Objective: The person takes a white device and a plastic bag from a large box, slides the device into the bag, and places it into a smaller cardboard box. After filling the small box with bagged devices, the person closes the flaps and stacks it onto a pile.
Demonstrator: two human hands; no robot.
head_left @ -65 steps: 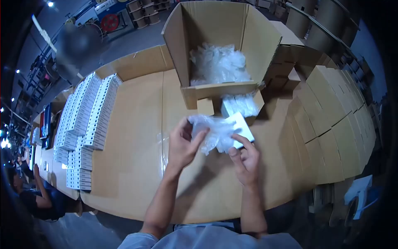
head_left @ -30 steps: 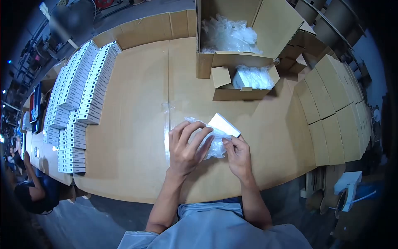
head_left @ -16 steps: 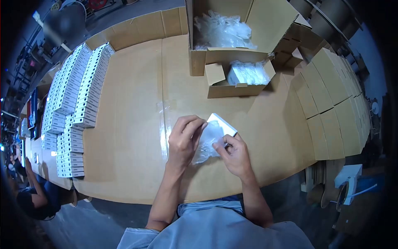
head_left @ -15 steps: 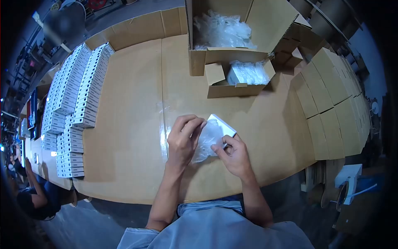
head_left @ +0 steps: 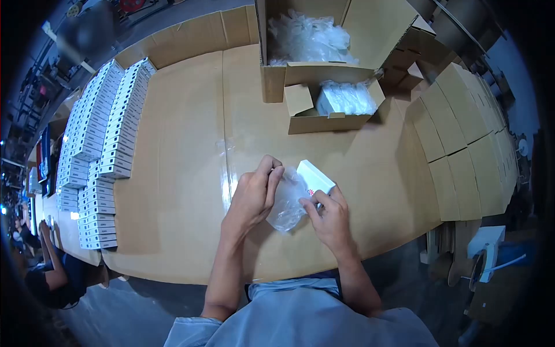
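Note:
Over the near middle of the cardboard-covered table, my left hand (head_left: 254, 194) pinches the upper edge of a clear plastic bag (head_left: 287, 202). The bag hangs down between my two hands. My right hand (head_left: 328, 215) grips a small white box (head_left: 316, 177) with a red mark on its face. The box is tilted, and its lower end lies behind my right fingers. The bag's right side overlaps the box in this view, with my right thumb and fingertip close to the bag's edge.
A small open carton (head_left: 324, 124) holds several bagged white boxes. Behind it, a larger carton (head_left: 274, 84) contains crumpled plastic bags (head_left: 309, 40). Stacked white boxes (head_left: 118, 127) line the left side; brown cartons (head_left: 457, 139) are stacked at right. A person (head_left: 52, 272) sits at far left.
The white box has turned and moved slightly right, so its red mark shows. My left hand has shifted slightly left, and the bag is spread wider between my hands.

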